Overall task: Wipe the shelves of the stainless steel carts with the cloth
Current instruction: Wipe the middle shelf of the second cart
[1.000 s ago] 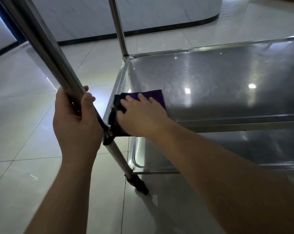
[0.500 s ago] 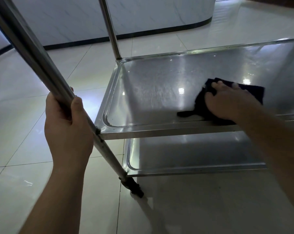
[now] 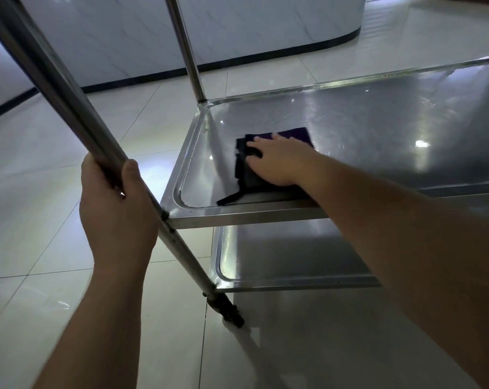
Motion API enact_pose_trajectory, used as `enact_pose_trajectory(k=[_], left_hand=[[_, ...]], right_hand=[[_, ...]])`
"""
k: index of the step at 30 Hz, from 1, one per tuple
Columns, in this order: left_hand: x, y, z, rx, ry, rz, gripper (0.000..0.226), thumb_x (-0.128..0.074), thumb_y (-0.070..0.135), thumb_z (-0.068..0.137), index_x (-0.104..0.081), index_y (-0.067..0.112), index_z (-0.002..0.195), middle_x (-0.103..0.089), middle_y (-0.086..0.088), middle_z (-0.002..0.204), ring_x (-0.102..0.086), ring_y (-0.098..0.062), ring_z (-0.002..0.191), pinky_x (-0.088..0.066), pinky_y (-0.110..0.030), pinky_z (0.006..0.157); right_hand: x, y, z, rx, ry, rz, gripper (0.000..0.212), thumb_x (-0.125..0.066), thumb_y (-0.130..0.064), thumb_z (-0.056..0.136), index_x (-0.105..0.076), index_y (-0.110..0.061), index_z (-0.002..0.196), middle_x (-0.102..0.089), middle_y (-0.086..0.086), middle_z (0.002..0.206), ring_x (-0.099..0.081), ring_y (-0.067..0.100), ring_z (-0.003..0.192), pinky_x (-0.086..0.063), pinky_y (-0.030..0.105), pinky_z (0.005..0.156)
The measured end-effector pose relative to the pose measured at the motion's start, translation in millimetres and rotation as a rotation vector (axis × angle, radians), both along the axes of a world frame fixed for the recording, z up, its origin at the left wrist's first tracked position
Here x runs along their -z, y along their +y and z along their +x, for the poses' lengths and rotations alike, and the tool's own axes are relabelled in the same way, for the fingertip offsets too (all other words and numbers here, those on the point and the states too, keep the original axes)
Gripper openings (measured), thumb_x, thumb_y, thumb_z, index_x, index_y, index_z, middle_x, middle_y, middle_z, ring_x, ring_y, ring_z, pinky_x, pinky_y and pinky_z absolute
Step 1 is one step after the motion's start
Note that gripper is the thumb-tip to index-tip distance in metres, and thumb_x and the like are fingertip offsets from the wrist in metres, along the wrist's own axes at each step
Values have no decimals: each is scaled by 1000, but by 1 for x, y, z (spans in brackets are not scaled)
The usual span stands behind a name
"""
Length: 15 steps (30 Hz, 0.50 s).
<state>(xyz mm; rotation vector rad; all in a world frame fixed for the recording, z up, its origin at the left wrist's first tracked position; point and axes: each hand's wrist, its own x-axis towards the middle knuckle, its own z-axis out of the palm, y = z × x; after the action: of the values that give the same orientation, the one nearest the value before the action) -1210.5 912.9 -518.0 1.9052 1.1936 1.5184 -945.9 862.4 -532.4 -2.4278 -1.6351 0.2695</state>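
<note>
A stainless steel cart fills the right half of the view, with a middle shelf and a lower shelf beneath it. A folded dark purple cloth lies near the left front corner of the middle shelf. My right hand presses flat on the cloth with fingers straight, pointing left. My left hand grips the cart's near left post, fingers and thumb curled round the tube just above the middle shelf.
The cart's far left post rises from the shelf's back corner. A black caster sits under the near post on the pale tiled floor. A white curved counter base with a dark skirting stands behind.
My right hand has slid the cloth back from the right part of the middle shelf to its left front area. My left hand keeps its grip on the post.
</note>
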Motion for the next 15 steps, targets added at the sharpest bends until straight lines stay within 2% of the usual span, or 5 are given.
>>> enact_pose_trajectory(k=[4, 6, 9, 13, 15], left_hand=[[1, -8, -1, -135, -88, 84, 34, -61, 35, 95, -51, 31, 126, -57, 14, 123, -57, 2, 102, -43, -10, 88], [3, -19, 5, -179, -50, 260, 35, -64, 26, 93, -49, 25, 123, -46, 1, 121, -47, -7, 99, -41, -18, 90], [16, -43, 30, 88, 158, 350, 31, -64, 21, 96, -52, 15, 124, -44, 6, 116, -47, -7, 100, -39, -15, 90], [35, -75, 67, 371, 378, 177, 40, -53, 36, 104, -48, 24, 141, -50, 6, 138, -47, -1, 122, -44, -22, 105], [41, -84, 78, 448, 491, 67, 50, -44, 46, 105, -39, 29, 152, -43, 8, 152, -50, -9, 132, -45, -34, 113]], right_hand=[[0, -36, 42, 112, 15, -12, 66, -23, -63, 98, -21, -38, 160, -16, -7, 170, -14, 27, 156, -16, 53, 124], [-1, -49, 49, 119, 10, -8, 66, -23, -63, 99, -22, -37, 160, -18, -7, 169, -15, 27, 156, -16, 52, 124], [-2, -56, 48, 97, -6, 10, 63, -23, -58, 103, -24, -33, 160, -19, -7, 169, -15, 25, 156, -14, 49, 123], [-4, -59, 47, 84, -12, 2, 61, -23, -51, 106, -22, -28, 162, -15, -5, 170, -12, 23, 156, -9, 47, 124], [-4, -61, 50, 90, -4, -6, 61, -22, -50, 106, -20, -28, 162, -13, -4, 170, -11, 24, 156, -8, 47, 124]])
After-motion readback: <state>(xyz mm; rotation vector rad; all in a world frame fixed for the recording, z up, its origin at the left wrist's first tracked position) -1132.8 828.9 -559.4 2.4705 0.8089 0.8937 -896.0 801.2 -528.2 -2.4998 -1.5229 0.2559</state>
